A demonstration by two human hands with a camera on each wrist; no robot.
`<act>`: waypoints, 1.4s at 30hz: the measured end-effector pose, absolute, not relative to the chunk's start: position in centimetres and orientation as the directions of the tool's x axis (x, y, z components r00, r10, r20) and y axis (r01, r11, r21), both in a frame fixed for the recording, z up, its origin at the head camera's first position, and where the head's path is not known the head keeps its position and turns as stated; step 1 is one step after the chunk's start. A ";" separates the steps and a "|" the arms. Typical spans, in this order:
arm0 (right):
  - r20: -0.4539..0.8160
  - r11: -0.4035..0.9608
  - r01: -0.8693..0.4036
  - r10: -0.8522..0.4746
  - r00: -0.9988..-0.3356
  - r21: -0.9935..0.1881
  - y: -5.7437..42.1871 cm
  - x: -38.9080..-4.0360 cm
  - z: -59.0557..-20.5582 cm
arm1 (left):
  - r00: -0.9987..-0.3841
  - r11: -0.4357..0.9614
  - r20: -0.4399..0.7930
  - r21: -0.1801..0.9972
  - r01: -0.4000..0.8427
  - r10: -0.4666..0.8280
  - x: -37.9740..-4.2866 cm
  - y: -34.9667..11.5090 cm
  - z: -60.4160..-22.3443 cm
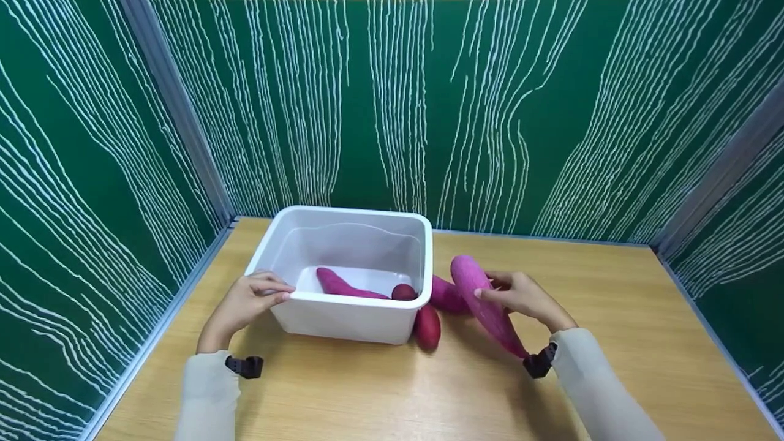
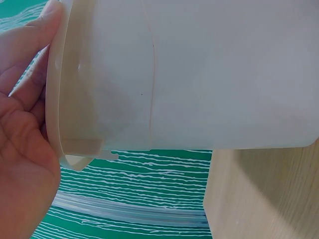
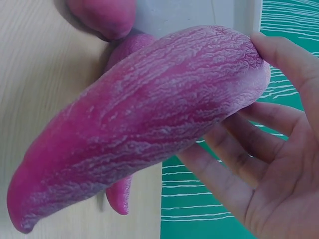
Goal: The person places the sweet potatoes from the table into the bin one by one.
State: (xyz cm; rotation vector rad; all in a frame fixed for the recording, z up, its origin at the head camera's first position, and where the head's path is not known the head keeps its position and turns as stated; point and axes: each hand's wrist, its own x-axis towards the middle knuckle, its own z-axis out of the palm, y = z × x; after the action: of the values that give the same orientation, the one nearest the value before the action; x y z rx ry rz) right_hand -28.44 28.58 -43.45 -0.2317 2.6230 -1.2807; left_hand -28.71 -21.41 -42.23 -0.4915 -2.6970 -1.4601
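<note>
My left hand (image 1: 245, 303) pinches the near-left rim of a white plastic bin (image 1: 346, 318). In the left wrist view, the bin's pale side wall (image 2: 214, 74) fills much of the picture. My right hand (image 1: 528, 298) grips a large pink sweet potato (image 1: 481, 300) between thumb and fingers, tilted above the table right of the bin. Its wrinkled skin shows in the right wrist view. Inside the bin lie a pink sweet potato (image 1: 343, 285) and a dark red, rounded one (image 1: 403, 292), partly hidden by the near wall.
Against the bin's right side rest a red sweet potato (image 1: 427, 329) and a pink sweet potato (image 1: 445, 296), the latter partly covered by the held one. They stand on a wooden table (image 1: 380, 392). Green walls with white wavy lines (image 1: 392, 122) enclose its back and sides.
</note>
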 end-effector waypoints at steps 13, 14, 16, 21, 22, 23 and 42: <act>-0.105 0.607 -0.062 -0.237 -0.966 -0.792 28.2 -28.5 -41.3 | -0.943 0.513 0.203 0.799 0.314 0.262 -28.9 -21.6 -42.5; -0.101 0.609 -0.066 -0.236 -0.967 -0.790 28.1 -28.5 -41.1 | -0.944 0.515 0.201 0.798 0.312 0.261 -28.9 -21.5 -42.5; -0.096 0.611 -0.070 -0.235 -0.967 -0.788 28.1 -28.5 -40.9 | -0.946 0.519 0.194 0.798 0.306 0.260 -29.0 -21.5 -42.5; -0.087 0.607 -0.076 -0.235 -0.968 -0.791 27.9 -28.8 -40.5 | -0.949 0.527 0.183 0.797 0.296 0.256 -29.0 -21.5 -42.5; -0.089 0.606 -0.073 -0.233 -0.968 -0.792 27.9 -28.8 -40.5 | -0.950 0.527 0.183 0.797 0.294 0.254 -28.9 -21.5 -42.5; -0.091 0.606 -0.069 -0.229 -0.969 -0.792 27.9 -28.9 -40.5 | -0.950 0.526 0.183 0.797 0.295 0.254 -28.9 -21.5 -42.5; -0.109 0.559 -0.036 -0.224 -0.968 -0.829 27.2 -29.8 -38.9 | -0.937 0.497 0.224 0.800 0.334 0.270 -28.7 -21.4 -42.3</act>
State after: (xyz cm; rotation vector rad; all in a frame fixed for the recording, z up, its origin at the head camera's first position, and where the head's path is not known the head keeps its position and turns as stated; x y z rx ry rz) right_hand -29.83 27.18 -38.85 -0.2190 2.5898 -1.3701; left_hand -28.69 -21.41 -42.32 -0.5370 -2.6581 -1.4445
